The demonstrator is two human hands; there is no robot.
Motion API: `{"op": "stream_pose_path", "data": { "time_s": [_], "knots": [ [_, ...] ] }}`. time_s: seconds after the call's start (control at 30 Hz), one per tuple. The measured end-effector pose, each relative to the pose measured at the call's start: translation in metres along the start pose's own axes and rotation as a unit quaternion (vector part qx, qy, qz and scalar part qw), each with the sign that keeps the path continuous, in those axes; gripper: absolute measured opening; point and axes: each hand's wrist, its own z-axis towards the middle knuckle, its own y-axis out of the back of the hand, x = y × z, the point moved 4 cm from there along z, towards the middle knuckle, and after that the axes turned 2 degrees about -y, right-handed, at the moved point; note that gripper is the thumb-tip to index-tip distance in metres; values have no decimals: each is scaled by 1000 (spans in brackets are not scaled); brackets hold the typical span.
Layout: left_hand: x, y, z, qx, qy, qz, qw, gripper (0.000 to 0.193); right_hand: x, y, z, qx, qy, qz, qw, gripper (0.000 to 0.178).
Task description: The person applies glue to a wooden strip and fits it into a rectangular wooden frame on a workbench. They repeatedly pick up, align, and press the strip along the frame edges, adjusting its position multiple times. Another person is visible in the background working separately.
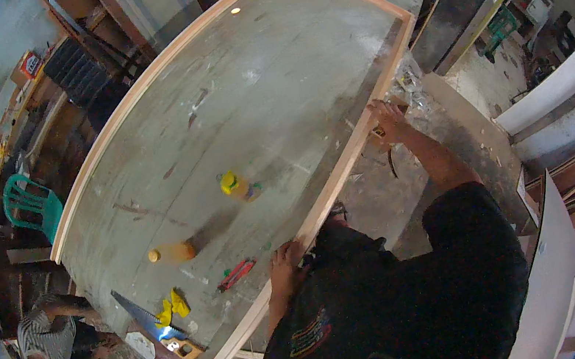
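A long frame of pale wood strips [336, 180] lies along the edges of a large grey table [246, 104], with an open end at the near left. My left hand [286, 269] curls its fingers over the near strip, close to my body. Farther right along the same strip, my right hand [389, 121] grips the wood from above, arm stretched out. Just below that hand is a small yellowish and dark thing [378, 133], too small to name. Red-handled pliers [237, 275] lie on the table a little left of my left hand.
On the table stand a yellow-capped bottle [238, 187] and a bottle of orange liquid [174, 253]. A handsaw [147, 325] and yellow gloves [173, 307] lie near the left corner. Another person [63, 347] sits there. A green chair [32, 204] is beyond; boards [550, 266] lean at right.
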Motion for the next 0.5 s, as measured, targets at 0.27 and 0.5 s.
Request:
{"op": "stream_pose_path", "data": {
  "time_s": [0.27,0.5],
  "knots": [
    [-72,-51,126,-29,42,74,996,75,-121,-64,65,75,99,168,978,97],
    [-100,-48,133,-91,79,106,987,60,-133,-75,74,25,196,193,961,81]
  ]
}}
